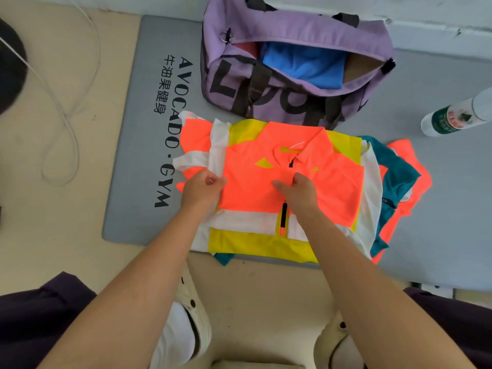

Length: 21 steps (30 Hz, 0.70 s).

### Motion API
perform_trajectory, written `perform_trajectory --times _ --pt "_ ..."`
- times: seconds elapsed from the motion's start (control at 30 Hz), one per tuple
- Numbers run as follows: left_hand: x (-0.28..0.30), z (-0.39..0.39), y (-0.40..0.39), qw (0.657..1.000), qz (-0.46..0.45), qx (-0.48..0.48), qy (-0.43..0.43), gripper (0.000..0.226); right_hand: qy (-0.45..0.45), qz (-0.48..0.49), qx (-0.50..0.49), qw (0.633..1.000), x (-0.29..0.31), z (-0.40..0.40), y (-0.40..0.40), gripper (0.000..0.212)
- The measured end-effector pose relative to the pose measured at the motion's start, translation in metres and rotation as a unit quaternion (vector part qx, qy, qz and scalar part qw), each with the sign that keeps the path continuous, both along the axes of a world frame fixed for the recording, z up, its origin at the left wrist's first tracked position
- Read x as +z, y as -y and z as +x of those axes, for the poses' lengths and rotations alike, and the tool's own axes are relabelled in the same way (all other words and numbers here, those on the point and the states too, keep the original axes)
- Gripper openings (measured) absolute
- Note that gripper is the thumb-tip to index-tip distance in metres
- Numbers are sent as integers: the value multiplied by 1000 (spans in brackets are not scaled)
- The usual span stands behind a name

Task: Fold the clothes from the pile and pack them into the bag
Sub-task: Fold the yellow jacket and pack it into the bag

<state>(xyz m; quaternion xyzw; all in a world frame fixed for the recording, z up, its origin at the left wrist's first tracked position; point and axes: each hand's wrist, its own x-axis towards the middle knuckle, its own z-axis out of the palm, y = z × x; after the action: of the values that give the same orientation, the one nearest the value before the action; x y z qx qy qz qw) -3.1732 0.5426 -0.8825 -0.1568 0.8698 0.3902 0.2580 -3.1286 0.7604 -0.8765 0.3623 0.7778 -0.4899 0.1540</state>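
An orange, yellow and white zip-neck shirt (266,161) lies partly folded on top of a pile of clothes (394,177) on the grey mat. My left hand (201,191) pinches the shirt's left folded edge. Near the black zip at the shirt's middle, my right hand (296,191) pinches the orange fabric. Behind the pile stands the open purple bag (292,33); a folded blue garment (303,65) and something pink lie inside it.
The grey gym mat (138,129) with black lettering lies on a beige floor. A white bottle with a green label (452,115) lies at the right. A white cable (61,110) loops at the left. My knees and shoes (186,328) are at the bottom.
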Motion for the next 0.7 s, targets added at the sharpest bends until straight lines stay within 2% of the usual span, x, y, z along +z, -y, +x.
perform_trajectory --times 0.17,0.3,0.37,0.5,0.6,0.7 --pt "2 4 16 987 -6 -119 111 36 -64 -36 -18 997 1 -4 0 12" --pt "0 12 22 977 -58 -168 117 34 -42 -74 -16 996 3 -2 2 21" --pt "-3 17 19 982 -43 -153 100 29 -4 -35 25 999 3 6 4 23" --pt "-7 27 10 994 -39 -95 38 20 70 58 121 988 2 21 5 44" --pt "-5 32 12 997 -50 -60 17 19 33 58 87 994 3 18 6 39" --pt "-2 35 12 994 -79 -76 2 18 12 68 62 996 5 12 5 30"
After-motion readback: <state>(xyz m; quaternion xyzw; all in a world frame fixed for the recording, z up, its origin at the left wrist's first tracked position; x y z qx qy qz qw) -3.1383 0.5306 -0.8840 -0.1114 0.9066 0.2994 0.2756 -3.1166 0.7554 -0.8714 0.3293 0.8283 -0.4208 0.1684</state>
